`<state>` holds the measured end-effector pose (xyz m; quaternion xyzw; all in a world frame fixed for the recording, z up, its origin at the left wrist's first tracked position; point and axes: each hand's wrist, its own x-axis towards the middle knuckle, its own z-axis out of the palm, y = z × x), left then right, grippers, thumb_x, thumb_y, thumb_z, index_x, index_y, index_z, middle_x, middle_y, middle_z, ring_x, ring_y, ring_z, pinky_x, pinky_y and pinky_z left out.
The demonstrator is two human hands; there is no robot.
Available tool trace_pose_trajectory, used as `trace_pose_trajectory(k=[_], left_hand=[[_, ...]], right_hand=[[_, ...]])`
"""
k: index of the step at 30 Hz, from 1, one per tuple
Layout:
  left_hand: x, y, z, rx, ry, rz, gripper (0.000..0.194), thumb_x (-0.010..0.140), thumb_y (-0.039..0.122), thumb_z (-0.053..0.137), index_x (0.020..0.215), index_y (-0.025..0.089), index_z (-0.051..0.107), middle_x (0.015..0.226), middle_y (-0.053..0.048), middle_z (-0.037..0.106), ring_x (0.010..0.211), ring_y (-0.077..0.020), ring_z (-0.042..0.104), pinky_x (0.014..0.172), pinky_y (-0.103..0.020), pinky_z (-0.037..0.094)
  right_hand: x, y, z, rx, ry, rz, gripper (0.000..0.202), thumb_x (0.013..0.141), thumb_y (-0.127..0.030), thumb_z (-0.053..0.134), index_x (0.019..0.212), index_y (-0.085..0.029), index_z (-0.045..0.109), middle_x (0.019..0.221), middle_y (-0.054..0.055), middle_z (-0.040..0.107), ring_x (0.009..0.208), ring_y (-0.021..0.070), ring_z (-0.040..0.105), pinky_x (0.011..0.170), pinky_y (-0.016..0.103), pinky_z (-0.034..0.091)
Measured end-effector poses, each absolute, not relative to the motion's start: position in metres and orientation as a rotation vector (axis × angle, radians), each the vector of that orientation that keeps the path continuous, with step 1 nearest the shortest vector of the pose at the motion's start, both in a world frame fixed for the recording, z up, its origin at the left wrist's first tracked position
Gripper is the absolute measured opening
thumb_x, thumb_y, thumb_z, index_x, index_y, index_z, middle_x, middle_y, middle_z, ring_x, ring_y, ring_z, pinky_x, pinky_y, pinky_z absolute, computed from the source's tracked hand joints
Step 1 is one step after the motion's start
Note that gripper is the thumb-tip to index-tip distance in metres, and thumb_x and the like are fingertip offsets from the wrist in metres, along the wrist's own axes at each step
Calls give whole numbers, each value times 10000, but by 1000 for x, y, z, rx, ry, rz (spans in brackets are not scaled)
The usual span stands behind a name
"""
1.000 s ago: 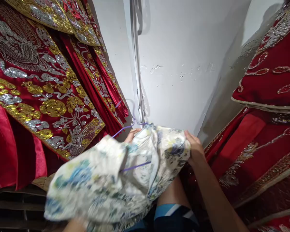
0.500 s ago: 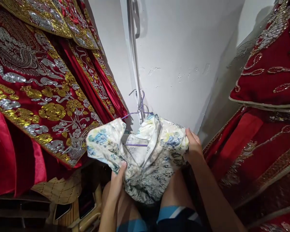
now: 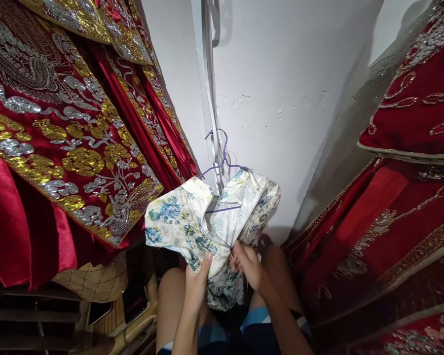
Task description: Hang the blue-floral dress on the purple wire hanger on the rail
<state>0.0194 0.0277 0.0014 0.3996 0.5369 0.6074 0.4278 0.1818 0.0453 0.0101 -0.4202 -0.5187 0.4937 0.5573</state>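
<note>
A cream floral blouse [image 3: 177, 212] with blue and green flowers hangs on a purple wire hanger [image 3: 225, 154] in front of me. The hanger's hook is at a white strap or rail on the wall. My left hand [image 3: 199, 276] is closed on the blouse's side below the left sleeve, thumb on top of the cloth. My right hand [image 3: 247, 264] has its fingers curled at the bottom of the V-neck, pinching the front edge. The blouse's lower part bunches down between my knees, partly hidden by my hands.
Red garments with gold and silver embroidery [image 3: 81, 158] hang at left. More red beaded garments [image 3: 403, 118] hang at right. A pale wall [image 3: 274, 64] stands behind. At lower left are a wooden chair [image 3: 114, 320], two dark phones [image 3: 135, 303] and a quilted tan item [image 3: 96, 281].
My right hand has let go of the right sleeve and moved left to the neckline's lower point. The blouse has turned, its right sleeve swinging back. My left hand still holds the side.
</note>
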Motion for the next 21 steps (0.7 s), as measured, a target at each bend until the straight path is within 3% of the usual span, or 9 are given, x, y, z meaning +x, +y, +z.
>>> trace_pose_trajectory(k=[2,5,9,11,14,17,21], left_hand=[[21,28,2,1034,1380,1509,498,784,517,706,1178,216,654,1212,-105,714,1297,-319,580,1099,-428,459],[25,27,1,1007,1541,1597,515,803,509,689,1213,212,593,1260,-133,668,1298,-339,565,1092,-463,454],[40,21,-5,1246,1808,2129,644,801,411,738,1335,211,440,1479,-191,428,1396,-332,426,1139,-494,379],[50,19,-10,1576,1804,2134,470,824,341,722,1232,226,521,1380,-165,506,1349,-309,457,1133,-481,371],[62,22,-17,1809,1622,1777,109,926,307,561,1006,244,600,998,-90,647,1003,-250,626,920,-396,504],[66,28,-16,1807,1525,1597,173,969,309,460,857,243,574,803,-48,607,780,-212,605,730,-329,498],[59,39,-9,2016,1423,1432,238,977,287,434,761,233,516,758,-38,574,756,-201,570,707,-303,445]], right_hand=[[169,44,6,-946,-1346,1320,513,941,-662,468,678,-224,517,516,-17,501,498,156,467,537,296,365],[168,47,7,-934,-1369,1261,500,923,-658,516,715,-204,540,526,-38,482,512,129,431,537,270,330],[177,41,20,-954,-1312,1302,456,909,-597,564,719,-183,598,498,-29,519,482,117,421,513,258,317],[178,34,29,-953,-1290,1374,397,884,-543,605,726,-180,631,492,-18,554,459,117,435,488,251,314],[178,28,40,-932,-1299,1463,307,848,-448,646,701,-178,655,479,-12,580,431,114,448,456,240,304],[184,40,57,-907,-1306,1447,270,831,-398,659,706,-161,689,457,-17,568,419,103,434,444,232,298],[195,80,105,-920,-1171,1329,277,801,-419,685,741,-152,728,416,-44,504,383,88,374,406,233,274]])
